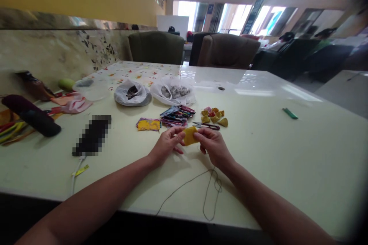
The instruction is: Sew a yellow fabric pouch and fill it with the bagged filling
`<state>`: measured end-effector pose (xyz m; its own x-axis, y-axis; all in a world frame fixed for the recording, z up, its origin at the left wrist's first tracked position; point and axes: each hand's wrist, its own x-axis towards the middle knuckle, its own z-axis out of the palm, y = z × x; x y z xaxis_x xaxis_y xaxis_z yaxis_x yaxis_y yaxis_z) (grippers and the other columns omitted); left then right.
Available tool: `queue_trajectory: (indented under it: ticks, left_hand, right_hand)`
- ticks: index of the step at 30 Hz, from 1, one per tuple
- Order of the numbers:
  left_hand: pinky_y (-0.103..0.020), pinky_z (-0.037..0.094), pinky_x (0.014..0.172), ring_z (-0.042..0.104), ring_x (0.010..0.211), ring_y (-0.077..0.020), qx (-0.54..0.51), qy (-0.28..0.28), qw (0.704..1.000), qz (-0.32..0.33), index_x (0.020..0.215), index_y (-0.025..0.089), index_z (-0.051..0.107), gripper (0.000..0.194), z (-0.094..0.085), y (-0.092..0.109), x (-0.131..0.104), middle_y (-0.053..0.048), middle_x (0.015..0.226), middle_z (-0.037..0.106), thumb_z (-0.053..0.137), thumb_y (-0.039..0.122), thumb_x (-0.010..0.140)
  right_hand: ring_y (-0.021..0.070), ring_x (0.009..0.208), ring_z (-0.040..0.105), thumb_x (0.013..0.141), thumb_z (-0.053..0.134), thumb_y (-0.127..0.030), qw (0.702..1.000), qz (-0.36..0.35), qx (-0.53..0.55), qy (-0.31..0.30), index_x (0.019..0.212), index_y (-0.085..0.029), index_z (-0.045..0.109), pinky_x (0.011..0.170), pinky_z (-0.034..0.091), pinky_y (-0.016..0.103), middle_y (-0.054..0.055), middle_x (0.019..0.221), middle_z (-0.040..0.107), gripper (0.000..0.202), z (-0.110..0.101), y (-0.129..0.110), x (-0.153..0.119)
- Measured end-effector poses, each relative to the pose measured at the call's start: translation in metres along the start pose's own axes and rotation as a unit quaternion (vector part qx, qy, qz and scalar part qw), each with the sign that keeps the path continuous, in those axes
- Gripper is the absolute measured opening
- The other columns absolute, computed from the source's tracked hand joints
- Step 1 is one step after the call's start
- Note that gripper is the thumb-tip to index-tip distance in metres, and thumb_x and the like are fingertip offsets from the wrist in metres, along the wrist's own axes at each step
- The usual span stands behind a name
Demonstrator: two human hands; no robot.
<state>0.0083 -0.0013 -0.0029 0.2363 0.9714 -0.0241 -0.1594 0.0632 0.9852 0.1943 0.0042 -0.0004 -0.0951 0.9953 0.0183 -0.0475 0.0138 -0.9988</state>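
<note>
Between my two hands is a small yellow cloth piece. My left hand pinches its left edge, and my right hand pinches its right edge. A long dark thread trails from below my right hand onto the table and loops toward the front edge. Whether a needle is in my fingers I cannot make out. Just beyond my hands lie thread snips, a stack of patterned fabric pieces, a yellow patterned fabric piece and several small stuffed cloth shapes.
Two white bags with dark and greyish filling stand farther back. On the left are a pixelated dark object with a white cable, a dark cylinder and pink cloth. A green item lies right. Chairs and people are beyond.
</note>
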Motion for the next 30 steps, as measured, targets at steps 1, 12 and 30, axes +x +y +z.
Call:
queue_trajectory:
  ticks: [1, 12, 30]
  left_hand:
    - [-0.023, 0.056, 0.053, 0.062, 0.077, -0.0156, 0.0, -0.011, 1.0, -0.003, 0.111, 0.014, 0.069, 0.057, 0.0017, -0.0011, -0.0008, -0.008, 0.098, 0.064, 0.078, 0.057, 0.075]
    - [-0.021, 0.045, 0.049, 0.05, 0.051, -0.0087, 0.059, 0.041, 0.997, 0.034, 0.073, 0.014, 0.068, 0.033, -0.0001, 0.0024, 0.0004, 0.001, 0.062, 0.058, 0.077, 0.046, 0.073]
    - [-0.021, 0.037, 0.047, 0.045, 0.047, -0.008, 0.041, 0.018, 0.999, -0.012, 0.072, 0.015, 0.067, 0.037, 0.0006, 0.0018, 0.0001, 0.002, 0.053, 0.055, 0.079, 0.049, 0.071]
  right_hand:
    - [0.0053, 0.041, 0.037, 0.075, 0.078, -0.045, 1.0, -0.007, -0.001, 0.003, 0.075, -0.017, 0.067, 0.036, 0.028, 0.021, -0.004, 0.059, 0.053, 0.03, 0.0009, 0.001, -0.0007]
    - [0.0051, 0.042, 0.036, 0.075, 0.079, -0.05, 1.0, 0.013, -0.002, -0.012, 0.083, -0.017, 0.07, 0.036, 0.032, 0.02, -0.004, 0.06, 0.053, 0.035, 0.0027, 0.0012, -0.0027]
    - [0.0047, 0.04, 0.033, 0.069, 0.083, -0.048, 0.999, 0.026, 0.021, 0.009, 0.068, -0.018, 0.062, 0.034, 0.028, 0.02, -0.007, 0.051, 0.046, 0.037, 0.0056, -0.005, -0.0042]
